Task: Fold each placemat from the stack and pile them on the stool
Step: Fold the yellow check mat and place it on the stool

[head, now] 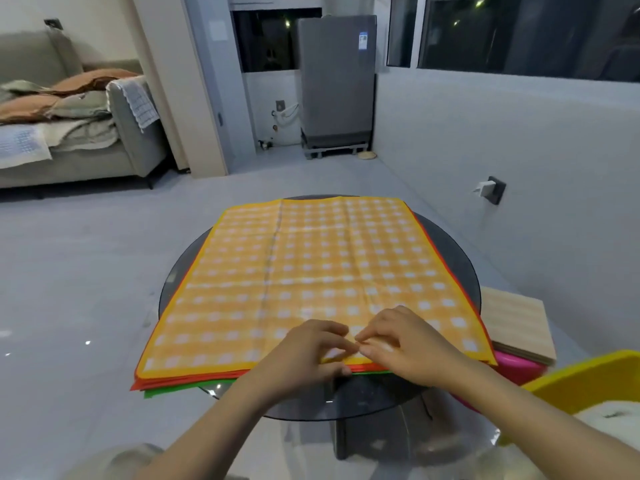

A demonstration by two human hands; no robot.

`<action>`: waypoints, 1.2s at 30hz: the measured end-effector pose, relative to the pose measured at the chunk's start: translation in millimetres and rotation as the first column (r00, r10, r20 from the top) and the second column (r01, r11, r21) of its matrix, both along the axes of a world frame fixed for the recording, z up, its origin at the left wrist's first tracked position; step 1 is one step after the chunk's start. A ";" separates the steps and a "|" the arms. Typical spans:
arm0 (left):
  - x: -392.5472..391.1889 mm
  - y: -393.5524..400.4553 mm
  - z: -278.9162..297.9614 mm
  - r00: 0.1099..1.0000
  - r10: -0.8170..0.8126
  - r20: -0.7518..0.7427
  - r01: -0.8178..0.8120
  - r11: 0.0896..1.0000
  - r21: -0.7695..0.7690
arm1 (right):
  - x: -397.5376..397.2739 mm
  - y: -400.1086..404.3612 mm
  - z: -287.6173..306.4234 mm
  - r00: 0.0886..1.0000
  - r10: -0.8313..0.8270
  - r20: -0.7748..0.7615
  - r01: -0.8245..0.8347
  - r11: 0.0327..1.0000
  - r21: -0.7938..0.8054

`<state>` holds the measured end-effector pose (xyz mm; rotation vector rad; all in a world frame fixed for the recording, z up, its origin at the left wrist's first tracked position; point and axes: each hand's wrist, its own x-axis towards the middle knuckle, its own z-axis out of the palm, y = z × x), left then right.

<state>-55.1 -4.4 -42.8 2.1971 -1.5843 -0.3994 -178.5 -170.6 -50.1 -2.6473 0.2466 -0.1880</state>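
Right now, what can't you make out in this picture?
- Number of placemats in the stack: the yellow checked placemat covers them; only edges show.
- Wooden stool: partly behind the table.
- Near placemat edge: both hands' fingers hide it.

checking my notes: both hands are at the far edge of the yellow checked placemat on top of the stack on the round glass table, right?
Not quite. The head view shows both the left hand and the right hand at the near edge of the yellow checked placemat, not the far edge. It does top the stack on the round glass table.
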 end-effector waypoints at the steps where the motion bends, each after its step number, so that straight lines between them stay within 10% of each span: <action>1: 0.6 0.6 -1.9 1.000 0.012 -0.004 -0.012 1.000 -0.024 | -1.7 0.5 -0.9 0.999 0.030 -0.012 -0.030 1.000 -0.007; 24: 21.2 19.1 24.2 0.949 0.310 0.053 -0.308 0.950 -0.045 | 5.1 2.2 22.6 0.976 -0.217 0.029 0.214 0.973 0.091; 36: 5.6 26.1 82.5 0.952 0.271 0.145 -0.256 0.960 -0.113 | -18.8 4.5 95.9 0.961 -0.267 0.072 0.276 0.926 -0.258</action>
